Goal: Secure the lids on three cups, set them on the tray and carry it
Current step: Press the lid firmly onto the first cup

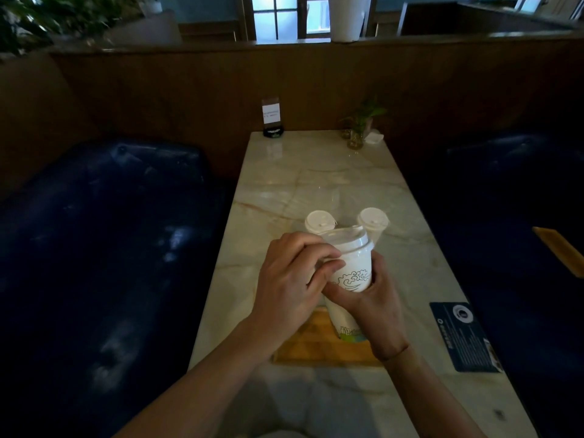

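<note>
Cup (350,279) at lower centre of the frame, held just above the wooden tray (303,349) on the marble counter (284,172). Right hand (376,298) wraps the body to steady it; left hand (290,279) curls at the rim, its grip clamped beside the lid (344,238), apparently to press it home. Two lidded cups (319,221) stand behind, off the tray.

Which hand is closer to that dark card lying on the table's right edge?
Right. The right hand grips the cup just left of the dark card; the left hand is on the cup's far side, farther from the card.
</note>
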`<action>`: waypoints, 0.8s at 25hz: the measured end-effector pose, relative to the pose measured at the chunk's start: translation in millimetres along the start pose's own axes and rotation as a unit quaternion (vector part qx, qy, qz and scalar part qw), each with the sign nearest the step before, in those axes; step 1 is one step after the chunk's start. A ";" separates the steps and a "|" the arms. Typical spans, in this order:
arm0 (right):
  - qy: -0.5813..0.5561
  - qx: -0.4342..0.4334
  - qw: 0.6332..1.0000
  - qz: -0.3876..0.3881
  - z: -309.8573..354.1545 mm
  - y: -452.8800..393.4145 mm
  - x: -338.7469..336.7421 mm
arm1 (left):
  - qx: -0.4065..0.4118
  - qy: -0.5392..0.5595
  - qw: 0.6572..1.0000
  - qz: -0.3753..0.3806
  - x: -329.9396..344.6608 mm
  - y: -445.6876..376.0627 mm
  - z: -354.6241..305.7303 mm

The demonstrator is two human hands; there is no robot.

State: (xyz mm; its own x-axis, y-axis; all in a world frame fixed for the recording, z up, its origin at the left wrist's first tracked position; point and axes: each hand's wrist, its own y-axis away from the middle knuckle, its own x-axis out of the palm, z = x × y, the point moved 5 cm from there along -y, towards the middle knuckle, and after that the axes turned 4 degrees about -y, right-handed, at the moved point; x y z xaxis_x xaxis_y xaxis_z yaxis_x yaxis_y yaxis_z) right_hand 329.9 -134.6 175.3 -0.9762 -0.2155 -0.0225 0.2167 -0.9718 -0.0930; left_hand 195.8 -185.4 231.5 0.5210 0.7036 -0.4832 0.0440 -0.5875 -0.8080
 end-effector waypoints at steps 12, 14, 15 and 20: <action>-0.123 0.097 0.982 0.105 -3.8 7.3 -7.8 | -0.001 0.049 0.999 0.023 -11.7 0.7 -4.8; -0.131 0.097 0.981 0.103 -3.8 5.7 -8.4 | 0.008 0.051 0.998 0.026 -10.5 -2.5 -5.4; -0.134 0.092 0.981 0.101 -3.6 4.6 -8.7 | 0.013 0.045 0.999 0.028 -9.8 -4.4 -5.1; -0.070 0.033 0.992 0.097 -2.0 -4.8 -5.7 | 0.045 0.014 0.998 0.043 -2.7 -12.8 -3.9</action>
State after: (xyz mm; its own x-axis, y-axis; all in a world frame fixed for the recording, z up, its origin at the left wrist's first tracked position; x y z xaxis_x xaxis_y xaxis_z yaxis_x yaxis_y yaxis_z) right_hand 334.4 -128.5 173.9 -0.9078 -0.4057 0.1061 0.4044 -0.9139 -0.0344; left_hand 197.2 -181.3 244.4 0.5434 0.6393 -0.5441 -0.0779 -0.6070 -0.7909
